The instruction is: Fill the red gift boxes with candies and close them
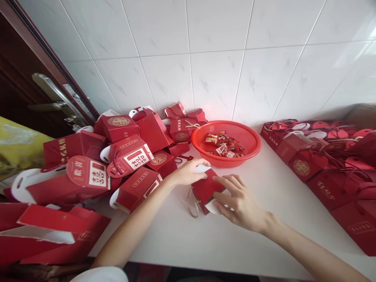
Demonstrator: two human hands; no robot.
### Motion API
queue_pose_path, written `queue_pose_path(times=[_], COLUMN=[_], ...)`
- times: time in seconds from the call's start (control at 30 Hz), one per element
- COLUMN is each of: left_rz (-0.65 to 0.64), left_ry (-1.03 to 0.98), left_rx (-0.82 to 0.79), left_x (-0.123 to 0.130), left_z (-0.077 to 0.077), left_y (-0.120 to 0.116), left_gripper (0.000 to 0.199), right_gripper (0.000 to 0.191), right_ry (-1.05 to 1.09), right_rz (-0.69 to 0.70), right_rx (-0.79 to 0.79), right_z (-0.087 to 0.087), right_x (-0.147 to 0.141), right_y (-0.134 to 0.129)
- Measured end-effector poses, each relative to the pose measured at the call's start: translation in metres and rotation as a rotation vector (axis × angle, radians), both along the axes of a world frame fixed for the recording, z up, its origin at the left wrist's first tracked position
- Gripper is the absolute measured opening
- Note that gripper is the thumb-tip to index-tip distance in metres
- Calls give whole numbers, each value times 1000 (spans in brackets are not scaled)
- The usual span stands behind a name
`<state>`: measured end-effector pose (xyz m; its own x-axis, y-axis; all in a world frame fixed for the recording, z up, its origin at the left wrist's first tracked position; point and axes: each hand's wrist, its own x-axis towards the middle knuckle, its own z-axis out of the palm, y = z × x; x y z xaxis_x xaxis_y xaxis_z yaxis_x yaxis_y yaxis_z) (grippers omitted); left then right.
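The task item, a red rectangular cardboard box (207, 188) with a pale twisted-cord handle (190, 207), lay on the white smooth bench (264, 250), between its near edge and its wall-side edge. The cord hung loose, looped on the surface at the box's left.

The left hand (192, 171) touched the box's far end, index finger and thumb parted with a white flap between them; whether they pinched it could not be told. The right hand (239, 199) lay over the near right end, its fingers spread and bent, tips at the red surface, thumb beside a second white flap. Grip pressure could not be judged.

Just beyond the box, near the bench's wall-side edge, stood a round red plastic basin with perforated sides (255, 143), holding small wrapped candies in red and gold (227, 147).

A heap of red printed gift boxes (158, 131) covered the bench's left end, some tilted or on their sides. A row of red corded gift boxes (323, 188) stood close together along the right end. White marbled tiles (217, 78) faced the wall behind.
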<state>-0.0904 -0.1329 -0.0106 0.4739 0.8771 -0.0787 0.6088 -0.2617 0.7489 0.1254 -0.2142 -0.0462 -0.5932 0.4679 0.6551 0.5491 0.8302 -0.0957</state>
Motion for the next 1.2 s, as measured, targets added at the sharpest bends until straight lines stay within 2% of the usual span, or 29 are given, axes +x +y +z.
queue_pose_path(times=[0.17,0.23,0.3,0.37,0.47,0.57,0.63,0.7,0.8,0.9,1.0,1.1,1.17,1.2], left_rz=[-268,-371,-418,-416,-387,-356,-329,-308,-301,-338,-358,-230,-164,-174], left_ry=[-107,-141,-122,-58,-50,-160,-229,-286,-317,-220,-129,-185,-217,-214], left_rx=[-240,-296,-311,-293,-319,-397,-395,-357,-281,-222,-203,-76,33,67], left_x=[-28,-40,-49,-55,-58,-54,-48,-40,-33,-35,-41,-32,-13,0], left_z=[12,10,4,-4,-14,-23,-29,-34,-38,-26,1,28,41,45], left_y=[13,18,22,22,19,17,19,24,33,40,45,57,73,83], left_gripper=[61,77,97,111,117,117,113,108,102,95,75,55,46,44], right_gripper=[41,51,65,79,91,82,79,82,86,73,57,45,35,29], right_ry=[8,39,102,165,196,152,130,132,135,146,251,436,581,665], right_rz=[-77,-106,-155,-207,-280,-350,-376,-416,-510,-541,-481,-375,-334,-336], right_rx=[-35,-77,-152,-252,-434,-660,-771,-803,-733,-650,-570,-495,-514,-545], right_z=[-9,-12,-14,-17,-20,-21,-22,-23,-18,2,39,70,77,76], right_x=[2,3,4,7,12,17,20,23,33,50,73,88,88,85], right_y=[-6,-6,-5,-3,1,3,2,1,0,6,29,76,117,137])
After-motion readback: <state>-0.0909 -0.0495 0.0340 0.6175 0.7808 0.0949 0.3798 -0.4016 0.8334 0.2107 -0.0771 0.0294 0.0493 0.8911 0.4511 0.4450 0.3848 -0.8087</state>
